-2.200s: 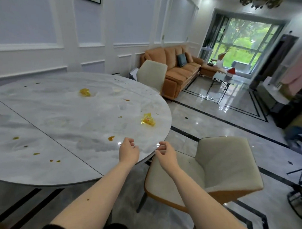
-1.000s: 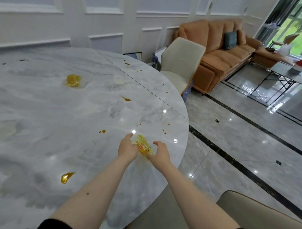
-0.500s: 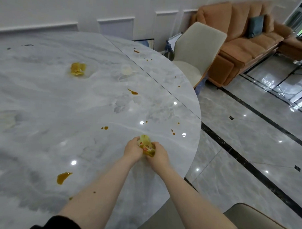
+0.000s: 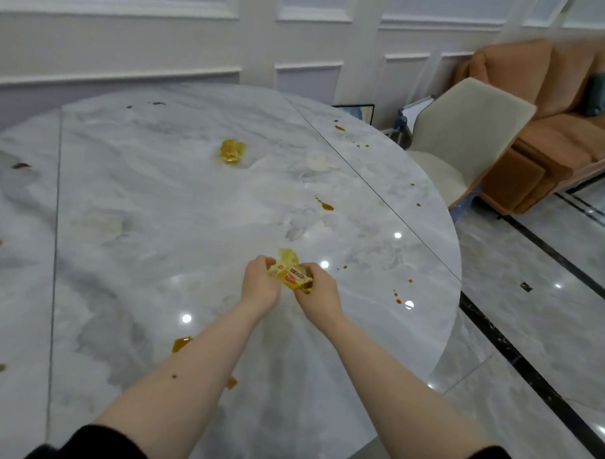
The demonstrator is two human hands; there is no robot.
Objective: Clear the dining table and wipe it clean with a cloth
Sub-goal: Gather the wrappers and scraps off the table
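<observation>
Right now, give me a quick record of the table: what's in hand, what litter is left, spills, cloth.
held: yellow wrapper, pinched between left hand and right hand
litter left: second wrapper far across the table
spills: brown drops and smears, e.g. and
pale smear
cloth: none in view
wiping: not started

From my remote feed, I see a grey-and-white veined marble table spotted with amber-brown sauce stains. A yellow wrapper with a red label and a second yellow wrapper stand out. Black sleeves, a cream chair, an orange sofa with a teal cushion, and white panelled walls.
</observation>
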